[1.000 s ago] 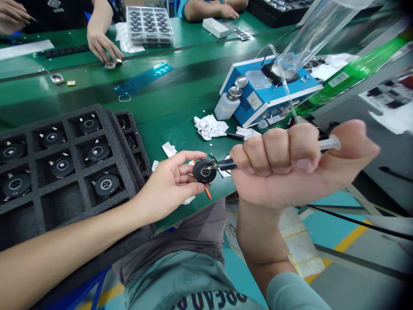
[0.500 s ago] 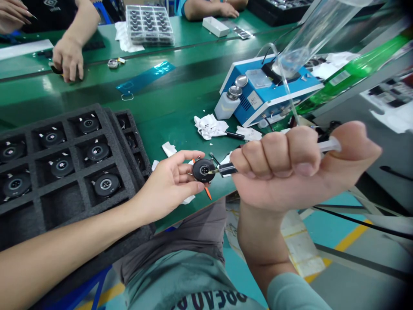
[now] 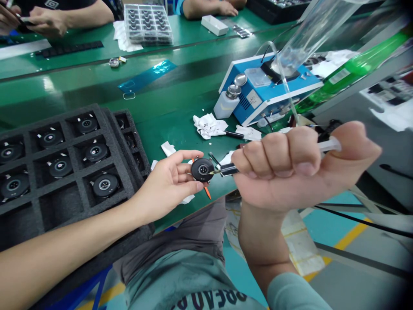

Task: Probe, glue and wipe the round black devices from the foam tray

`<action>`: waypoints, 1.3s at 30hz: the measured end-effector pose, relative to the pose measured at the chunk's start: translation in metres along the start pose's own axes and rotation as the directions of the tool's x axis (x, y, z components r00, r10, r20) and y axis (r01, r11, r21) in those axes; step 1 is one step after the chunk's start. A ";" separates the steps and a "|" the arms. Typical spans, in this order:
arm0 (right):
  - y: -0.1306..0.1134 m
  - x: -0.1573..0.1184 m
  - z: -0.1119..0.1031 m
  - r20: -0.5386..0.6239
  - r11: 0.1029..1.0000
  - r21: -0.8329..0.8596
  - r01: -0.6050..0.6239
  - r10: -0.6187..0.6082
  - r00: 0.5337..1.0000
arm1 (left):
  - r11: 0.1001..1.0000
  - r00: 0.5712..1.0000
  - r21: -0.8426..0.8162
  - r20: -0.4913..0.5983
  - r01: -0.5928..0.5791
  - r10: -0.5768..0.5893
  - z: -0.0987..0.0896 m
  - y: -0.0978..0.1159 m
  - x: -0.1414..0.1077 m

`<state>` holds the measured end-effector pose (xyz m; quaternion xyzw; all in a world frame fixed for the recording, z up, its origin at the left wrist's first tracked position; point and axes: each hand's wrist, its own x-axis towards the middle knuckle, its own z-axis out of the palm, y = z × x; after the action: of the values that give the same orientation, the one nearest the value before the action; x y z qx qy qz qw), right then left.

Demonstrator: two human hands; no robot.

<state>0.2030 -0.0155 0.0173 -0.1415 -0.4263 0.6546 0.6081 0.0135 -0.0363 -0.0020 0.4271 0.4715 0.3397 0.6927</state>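
Between the thumb and fingers of my left hand (image 3: 174,176) is a round black watch back cover (image 3: 200,167), its ringed centre facing up. My right hand (image 3: 280,159) is wrapped round a dispensing syringe (image 3: 228,169), thumb at its rear end. The syringe's thin tip points left and meets the cover's face near the central ring; whether it touches cannot be made out. Most of the barrel is hidden in my fist. An orange stick (image 3: 207,192) lies just below the cover, partly covered by it.
On the left sits a black foam tray (image 3: 69,191) with similar covers in its cells. Ahead are crumpled wipes (image 3: 209,126), a pump bottle (image 3: 226,103), a blue dispenser box (image 3: 258,92) and a green bottle (image 3: 358,71). A co-worker's hands (image 3: 48,21) are at the far left.
My hands hold nearly the same pose; the syringe tip sits slightly lower on the cover. Across the table, the co-worker's hand has drawn back from the table toward their other hand.
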 end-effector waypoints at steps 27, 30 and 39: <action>0.097 0.033 -0.089 -0.030 0.233 -0.972 0.020 -0.210 0.977 | 0.991 0.974 -0.064 -0.205 -0.114 0.099 -0.001 0.007 -0.001; 0.098 0.022 -0.081 0.052 0.161 -0.985 0.059 -0.045 0.998 | 0.990 0.971 -0.055 -0.209 -0.131 0.117 -0.001 0.008 -0.002; 0.011 -0.045 -0.127 -0.471 0.138 -0.841 -0.523 -0.664 0.581 | 0.994 0.973 -0.031 -0.212 -0.100 0.092 0.001 0.009 -0.001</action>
<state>0.2953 -0.0062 -0.0814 -0.7551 -0.4169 0.0157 0.5057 0.0131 -0.0333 0.0068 0.3965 0.5135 0.4258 0.6307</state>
